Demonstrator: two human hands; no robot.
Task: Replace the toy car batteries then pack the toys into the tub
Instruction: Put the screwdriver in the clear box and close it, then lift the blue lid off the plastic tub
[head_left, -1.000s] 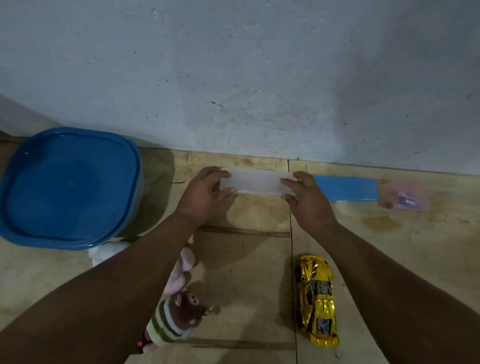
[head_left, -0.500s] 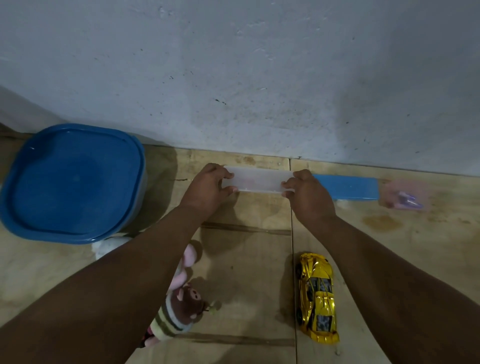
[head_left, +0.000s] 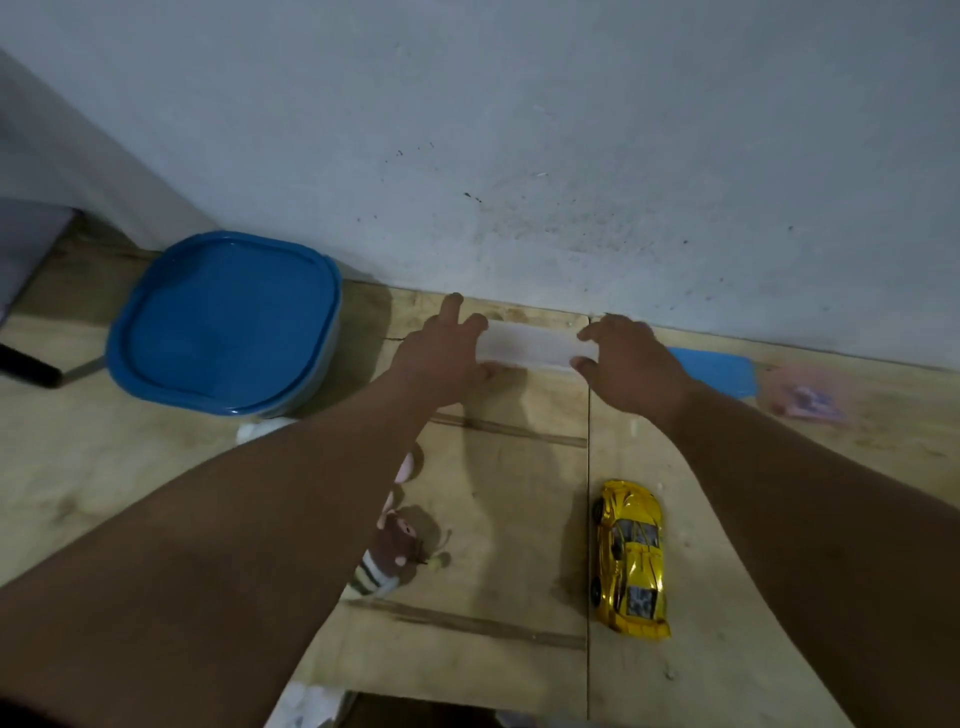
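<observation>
Left hand (head_left: 441, 358) and right hand (head_left: 626, 364) are gripping the ends of a clear box (head_left: 530, 349) lying lengthwise along the wall. Yellow car (head_left: 629, 558) is sitting on the bench (head_left: 509, 519), long axis pointing toward the wall, well apart from the lidded tub (head_left: 228, 322).

Wooden floor (head_left: 509, 519) bears blue-lidded tub (head_left: 223, 322), yellow toy car (head_left: 629, 558), plush toy (head_left: 387, 556)

Both arms stretched forward; left hand (head_left: 441, 358) and right hand (head_left: 631, 366) fingers curled, thumbs underneath.

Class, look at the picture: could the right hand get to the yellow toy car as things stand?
Probably yes. The yellow toy car lies uncovered beside the right forearm, though the right hand first must release the translucent box.
</observation>
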